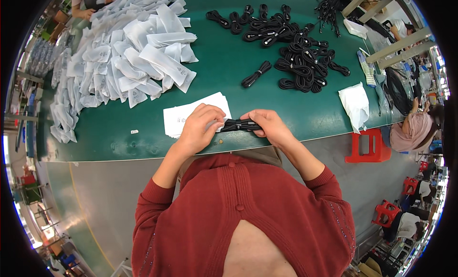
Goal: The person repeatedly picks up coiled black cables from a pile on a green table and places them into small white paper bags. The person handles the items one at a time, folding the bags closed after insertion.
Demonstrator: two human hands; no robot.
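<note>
Close to the table's near edge, my right hand (269, 125) is closed on the right end of a coiled black cable (242, 125), which lies sideways between my two hands. My left hand (202, 126) pinches at the cable's left end, where a white edge, apparently of a bag, shows by the fingertips. How far that end sits inside the bag is hidden by the fingers. Under and behind my left hand lies a stack of flat white bags (174, 115) with small print. A single coiled cable (256, 74) lies further back.
Filled white bags (138, 57) are heaped at the left. Several coiled black cables (300, 62) are piled at the back right, near a crumpled white bag (355, 105). A red stool (369, 147) stands beyond the edge. Another person's hand (86, 13) shows at the far left.
</note>
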